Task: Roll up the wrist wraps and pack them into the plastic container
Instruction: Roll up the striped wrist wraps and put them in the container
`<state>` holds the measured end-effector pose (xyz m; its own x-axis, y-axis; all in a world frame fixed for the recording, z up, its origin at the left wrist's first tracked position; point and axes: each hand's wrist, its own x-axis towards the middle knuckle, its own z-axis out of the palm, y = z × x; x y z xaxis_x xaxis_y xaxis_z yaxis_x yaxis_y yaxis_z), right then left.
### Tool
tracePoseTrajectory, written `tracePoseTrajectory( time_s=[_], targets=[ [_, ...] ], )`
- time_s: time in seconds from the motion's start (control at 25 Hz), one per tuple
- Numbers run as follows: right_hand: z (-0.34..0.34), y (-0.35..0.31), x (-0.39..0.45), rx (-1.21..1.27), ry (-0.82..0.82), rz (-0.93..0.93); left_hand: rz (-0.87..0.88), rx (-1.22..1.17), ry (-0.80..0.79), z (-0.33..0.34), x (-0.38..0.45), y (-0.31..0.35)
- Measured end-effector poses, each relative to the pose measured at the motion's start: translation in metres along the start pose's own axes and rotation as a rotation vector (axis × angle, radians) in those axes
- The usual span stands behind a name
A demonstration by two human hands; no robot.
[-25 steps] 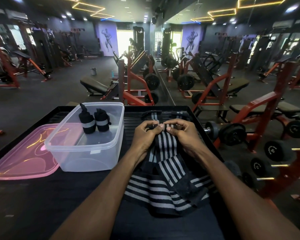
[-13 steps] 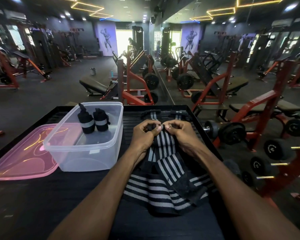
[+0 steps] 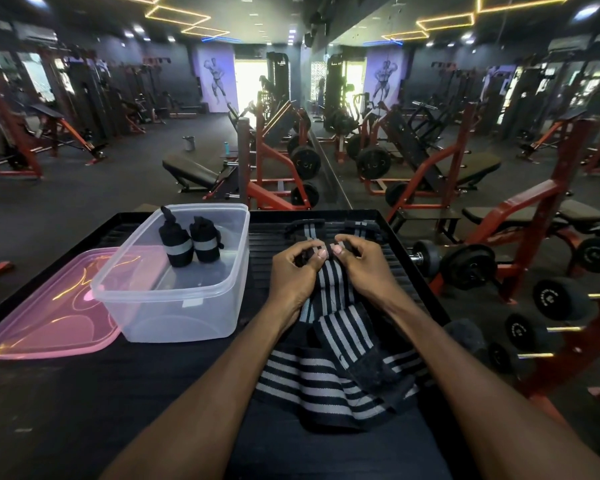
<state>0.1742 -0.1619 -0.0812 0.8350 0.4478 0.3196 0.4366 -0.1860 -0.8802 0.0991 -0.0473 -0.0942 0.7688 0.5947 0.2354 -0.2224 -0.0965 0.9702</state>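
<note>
Evidently both hands, left hand (image 3: 293,271) and right hand (image 3: 362,268), pinch the striped wrist wrap (image 3: 329,282) between curled fingertips to start a tight roll; its tail trails behind them, and the plastic container (image 3: 187,299) waits left of the fingers

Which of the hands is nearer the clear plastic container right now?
Left. The left hand pinches the striped wrist wrap just right of the plastic container, close to its wall. The right hand pinches the same wrap farther right.
</note>
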Motion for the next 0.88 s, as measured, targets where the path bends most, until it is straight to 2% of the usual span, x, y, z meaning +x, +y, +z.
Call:
tracePoseTrajectory(
  time_s=[0.16, 0.32, 0.56, 0.76, 0.88],
  targets=[
    [0.003, 0.003, 0.001, 0.020, -0.022, 0.013, 0.020, 0.007, 0.042, -0.002, 0.001, -0.001],
    [0.003, 0.001, -0.001, 0.009, 0.004, -0.077, 0.016, 0.016, 0.049, -0.004, 0.004, 0.002],
    [0.002, 0.000, -0.004, 0.001, 0.069, -0.129, -0.233, -0.150, 0.038, -0.001, 0.008, 0.002],
    [-0.001, 0.002, -0.004, 0.018, 0.077, -0.186, -0.087, -0.121, 0.053, -0.003, 0.006, 0.008],
    [-0.001, 0.000, -0.006, 0.038, 0.068, -0.185, -0.060, -0.117, 0.061, -0.004, 0.007, 0.009]
  ],
)
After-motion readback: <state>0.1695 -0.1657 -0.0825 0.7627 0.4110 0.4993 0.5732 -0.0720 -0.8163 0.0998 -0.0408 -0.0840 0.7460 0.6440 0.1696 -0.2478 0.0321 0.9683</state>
